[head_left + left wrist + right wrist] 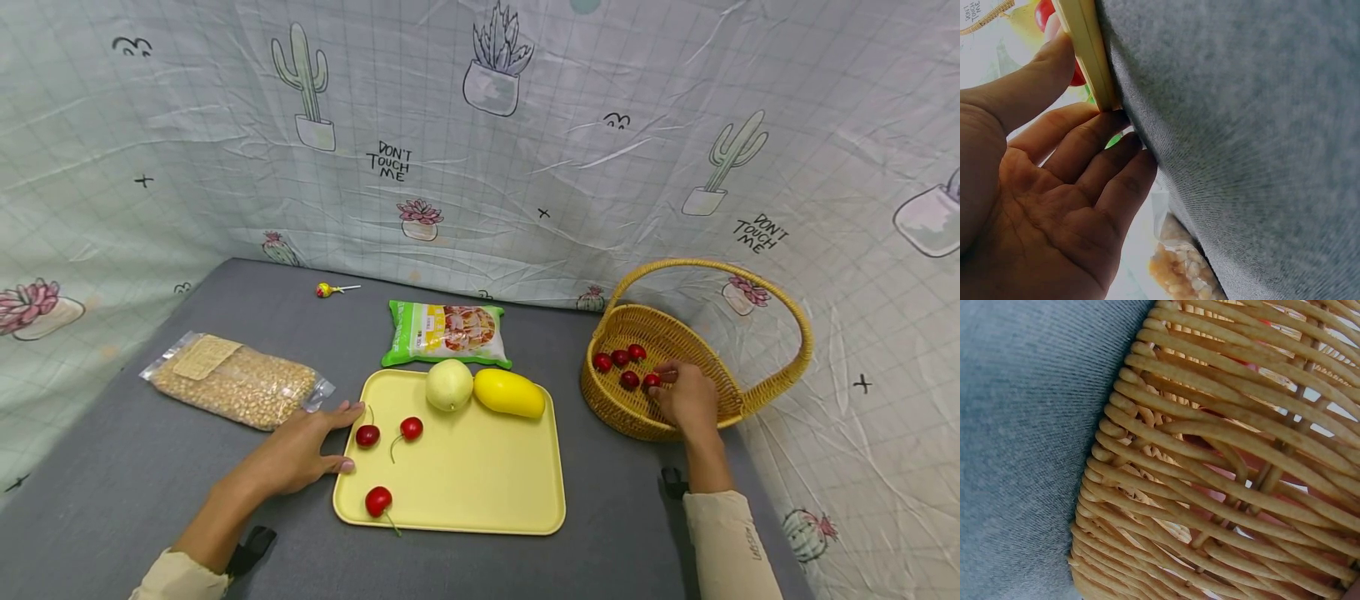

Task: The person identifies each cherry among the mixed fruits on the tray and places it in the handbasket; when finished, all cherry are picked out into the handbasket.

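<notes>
My left hand (303, 450) rests at the left edge of the yellow tray (480, 500), its thumb and fingers touching the rim; the left wrist view shows them against the tray's side (1088, 56). Three red cherries with stems lie on the tray: a dark one (367, 436), another beside it (411, 428) and one near the front (378, 501). Inside the wicker basket (626, 417), my right hand (688, 396) pinches a red cherry (651, 382) with its fingertips. Several more cherries (620, 357) lie left of it. Woven basket wall (1210, 437) hides most of this hand in the right wrist view.
A pale green round fruit (449, 385) and a yellow mango-like fruit (510, 393) sit at the tray's back edge. Behind is a green-edged food packet (450, 333). A bag of corn kernels (240, 379) and a lollipop (325, 290) lie left. The basket's tall handle (802, 333) arches over.
</notes>
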A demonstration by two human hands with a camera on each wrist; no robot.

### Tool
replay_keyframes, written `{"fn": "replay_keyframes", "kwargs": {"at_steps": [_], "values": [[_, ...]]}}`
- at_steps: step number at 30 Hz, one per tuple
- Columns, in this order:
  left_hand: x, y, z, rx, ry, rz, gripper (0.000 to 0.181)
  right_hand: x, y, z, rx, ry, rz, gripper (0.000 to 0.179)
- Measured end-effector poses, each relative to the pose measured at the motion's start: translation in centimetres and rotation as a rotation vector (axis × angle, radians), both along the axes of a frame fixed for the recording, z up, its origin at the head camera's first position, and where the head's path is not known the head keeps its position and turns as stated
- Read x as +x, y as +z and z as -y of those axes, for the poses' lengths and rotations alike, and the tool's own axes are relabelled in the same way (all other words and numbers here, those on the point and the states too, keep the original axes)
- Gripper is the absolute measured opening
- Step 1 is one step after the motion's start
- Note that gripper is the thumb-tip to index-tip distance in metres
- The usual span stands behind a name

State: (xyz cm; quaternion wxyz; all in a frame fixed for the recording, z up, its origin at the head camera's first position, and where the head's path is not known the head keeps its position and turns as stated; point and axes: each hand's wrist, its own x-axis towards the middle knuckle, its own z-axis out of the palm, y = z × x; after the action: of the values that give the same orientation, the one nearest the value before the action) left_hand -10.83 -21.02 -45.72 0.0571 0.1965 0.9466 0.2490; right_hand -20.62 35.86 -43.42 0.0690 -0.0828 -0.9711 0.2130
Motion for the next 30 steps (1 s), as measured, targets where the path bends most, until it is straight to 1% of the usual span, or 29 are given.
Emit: {"fn": "replay_keyframes", "kwargs": {"at_steps": [4,6,8,11,15,18,22,24,28,30], "values": [[0.0,0.0,0.0,-0.003,0.001,-0.001,0.078,0.3,0.0,0.2,-0.029,0.006,-0.088,0.035],[0.0,-0.1,0.0,-0.003,0.001,-0.005,0.078,0.4,0.0,0.3,-0.052,-0.005,-0.134,0.034],[0.0,-0.1,0.1,-0.004,0.001,-0.007,0.078,0.4,-0.1,0.3,-0.072,-0.015,-0.197,0.032],[0.0,0.0,0.1,-0.005,0.001,-0.009,0.078,0.3,-0.3,0.5,-0.102,-0.014,-0.324,0.029],[0.0,0.0,0.1,-0.003,-0.002,-0.012,0.079,0.1,-0.6,0.6,-0.106,0.03,-0.525,0.028],[0.0,0.0,0.1,-0.004,-0.005,-0.013,0.079,0.2,-0.6,0.8,-0.092,0.049,-0.635,0.028],[0.0,0.1,0.1,-0.006,-0.008,-0.008,0.08,0.6,-0.2,1.5,-0.089,0.059,-0.724,0.028],[0.0,0.1,0.1,-0.005,-0.008,-0.006,0.079,1.0,0.1,2.0,-0.089,0.081,-0.767,0.028],[0.0,0.1,0.0,-0.005,-0.004,-0.003,0.079,1.7,0.9,3.6,-0.1,0.158,-0.824,0.029],[0.0,0.1,0.0,-0.006,-0.002,-0.001,0.079,1.9,1.2,4.5,-0.1,0.201,-0.828,0.029]]}}
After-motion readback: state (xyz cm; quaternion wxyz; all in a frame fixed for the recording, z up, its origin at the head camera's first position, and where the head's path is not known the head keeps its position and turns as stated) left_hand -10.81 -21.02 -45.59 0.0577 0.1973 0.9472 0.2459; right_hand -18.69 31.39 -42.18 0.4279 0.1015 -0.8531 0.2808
